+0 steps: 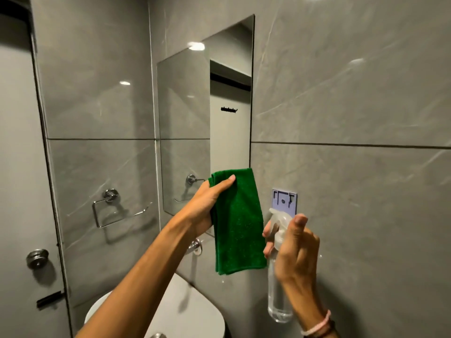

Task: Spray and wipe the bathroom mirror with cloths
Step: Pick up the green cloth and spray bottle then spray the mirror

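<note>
A tall frameless mirror (207, 113) hangs on the grey tiled wall, left of centre. My left hand (207, 203) grips a folded green cloth (238, 223), which hangs down over the mirror's lower right corner. To the right and lower, my right hand (296, 250) holds a clear spray bottle (278, 289) upright, its nozzle pointing left toward the cloth and a finger resting on the trigger.
A purple wall bracket (285, 200) sits just above the spray nozzle. A chrome towel ring (112, 206) is on the left wall, a door with a knob (37, 258) at far left. A white toilet lid (180, 313) lies below my arms.
</note>
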A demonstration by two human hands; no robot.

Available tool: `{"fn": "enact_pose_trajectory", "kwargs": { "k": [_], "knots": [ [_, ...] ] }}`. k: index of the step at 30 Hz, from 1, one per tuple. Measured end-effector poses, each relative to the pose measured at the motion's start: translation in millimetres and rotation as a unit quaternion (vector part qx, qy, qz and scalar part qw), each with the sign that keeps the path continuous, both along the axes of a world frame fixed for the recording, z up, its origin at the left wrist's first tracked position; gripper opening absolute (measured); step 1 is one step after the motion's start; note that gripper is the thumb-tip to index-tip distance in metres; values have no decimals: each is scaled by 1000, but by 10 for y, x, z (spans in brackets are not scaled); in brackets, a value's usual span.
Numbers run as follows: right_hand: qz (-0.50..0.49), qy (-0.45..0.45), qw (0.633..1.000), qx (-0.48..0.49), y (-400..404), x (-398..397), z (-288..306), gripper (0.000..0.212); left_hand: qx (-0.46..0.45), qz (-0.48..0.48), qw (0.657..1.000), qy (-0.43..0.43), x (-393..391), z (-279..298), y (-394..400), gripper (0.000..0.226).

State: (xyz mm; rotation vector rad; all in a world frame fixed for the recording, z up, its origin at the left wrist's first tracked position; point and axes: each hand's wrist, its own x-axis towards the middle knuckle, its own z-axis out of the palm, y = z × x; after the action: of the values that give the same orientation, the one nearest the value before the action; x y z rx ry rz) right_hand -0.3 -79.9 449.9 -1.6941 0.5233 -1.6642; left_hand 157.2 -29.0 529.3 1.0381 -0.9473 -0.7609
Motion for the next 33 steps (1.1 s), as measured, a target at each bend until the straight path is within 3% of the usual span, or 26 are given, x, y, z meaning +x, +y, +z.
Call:
{"fn": "enact_pose_trajectory", "kwargs": {
  "k": [5,8,12,15,20,25,28,30,33],
  "knots": [
    [-40,91,995,-20,21,-181,-193,109,7,-3,1000,5,-67,-105,-31,37],
    [-48,109,993,-12,11,-320,-461,110,15,-11,1000,24,-127,-254,-72,35],
    [-53,149,987,29,-2,-513,-887,109,33,-31,998,50,-253,-487,-151,16],
    [-53,170,983,53,14,-661,-1185,106,54,-41,996,61,-348,-689,-233,18],
    [-83,185,977,60,5,-937,-1753,80,82,-66,990,96,-520,-1119,-299,21],
    [-108,193,950,219,7,-1211,-2716,69,136,-82,978,135,-744,-1759,-230,20],
    [-49,171,928,326,-35,-1365,-3177,38,178,-84,968,155,-860,-2117,-153,26],
    [-34,160,922,351,-90,-1421,-3408,41,200,-79,962,168,-903,-2292,-115,31],
    [-18,145,911,385,-175,-1427,-3742,13,224,-69,955,182,-913,-2518,-80,31]
  ]
}}
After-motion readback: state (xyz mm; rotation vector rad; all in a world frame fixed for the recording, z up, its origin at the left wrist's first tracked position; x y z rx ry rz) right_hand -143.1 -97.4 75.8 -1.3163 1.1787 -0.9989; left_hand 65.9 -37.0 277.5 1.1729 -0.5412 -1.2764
